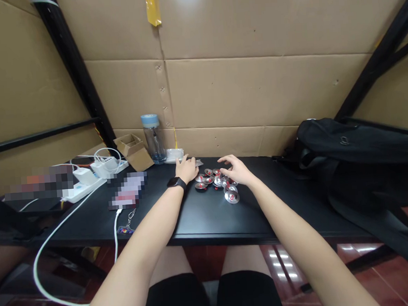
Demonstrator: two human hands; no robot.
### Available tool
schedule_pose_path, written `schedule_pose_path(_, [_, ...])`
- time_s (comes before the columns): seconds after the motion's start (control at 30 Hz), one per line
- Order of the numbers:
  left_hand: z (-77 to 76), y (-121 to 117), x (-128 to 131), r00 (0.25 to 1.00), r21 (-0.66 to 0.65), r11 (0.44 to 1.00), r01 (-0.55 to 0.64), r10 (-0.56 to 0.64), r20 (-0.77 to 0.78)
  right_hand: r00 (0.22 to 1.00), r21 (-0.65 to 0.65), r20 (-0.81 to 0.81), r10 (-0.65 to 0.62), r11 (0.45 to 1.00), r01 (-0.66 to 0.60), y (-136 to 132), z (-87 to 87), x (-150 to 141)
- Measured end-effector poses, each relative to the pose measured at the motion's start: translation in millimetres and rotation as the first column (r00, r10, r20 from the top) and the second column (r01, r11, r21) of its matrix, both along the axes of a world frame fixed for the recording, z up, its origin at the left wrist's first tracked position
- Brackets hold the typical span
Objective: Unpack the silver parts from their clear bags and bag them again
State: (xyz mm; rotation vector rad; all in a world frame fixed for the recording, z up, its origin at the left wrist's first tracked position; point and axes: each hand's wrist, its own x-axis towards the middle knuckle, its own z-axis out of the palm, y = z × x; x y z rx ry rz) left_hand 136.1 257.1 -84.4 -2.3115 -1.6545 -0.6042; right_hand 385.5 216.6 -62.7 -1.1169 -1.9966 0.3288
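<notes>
Several small shiny metal discs with red centres, looking like finger cymbals [231, 196], lie in a loose pile on the black table [208, 218]. My left hand [187, 169], with a dark watch on its wrist, rests at the far left of the pile with its fingers apart and slightly bent. Beside its fingertips shows a bit of clear plastic [199, 163]. My right hand [238, 170] hovers over the right side of the pile, fingers bent and apart, with nothing visible in them. It hides some of the discs.
Behind my left hand stand a blue-lidded bottle [154, 140], an open cardboard box [134, 152] and a white packet [174, 155]. Leftward are a phone [129, 190] on a white cable and a power strip [84, 188]. A black bag [358, 161] lies at the right. Cardboard [238, 90] walls the back.
</notes>
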Motion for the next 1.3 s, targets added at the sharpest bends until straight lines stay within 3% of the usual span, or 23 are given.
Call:
schedule_pose_path(0.3, [4.2,-0.6,-3.8,0.999,-0.038,0.999,0.009,-0.007,0.049,1.000,-0.008,-0.010,-0.004,1.000,0.004,-0.5,2.0,2.2])
schedule_pose_path(0.53, [23.4,-10.2,-8.2,0.974,-0.061,0.998,-0.028,0.041,0.225,0.997,-0.012,-0.078,-0.011,1.000,0.010,-3.9,4.6,0.5])
schedule_pose_path(0.67, [36.6,-24.4,2.2,0.934,-0.018,0.997,0.079,-0.068,0.352,0.988,0.019,-0.153,-0.008,1.000,0.011,-8.1,9.5,-3.9])
schedule_pose_path(0.87, [47.0,-47.4,28.5,0.856,-0.004,0.966,0.259,-0.227,0.465,0.965,-0.047,-0.261,0.006,0.999,-0.019,-8.9,13.4,-5.6])
schedule_pose_path(1.13, [46.9,-55.4,37.6,0.816,0.004,0.954,0.299,-0.258,0.518,0.969,-0.049,-0.246,0.006,0.999,-0.019,-4.5,6.8,-2.7])
schedule_pose_path(1.3, [46.4,-54.8,36.1,0.759,-0.019,0.945,0.325,-0.249,0.602,0.930,-0.024,-0.369,-0.007,1.000,-0.002,-4.9,8.2,-6.1])
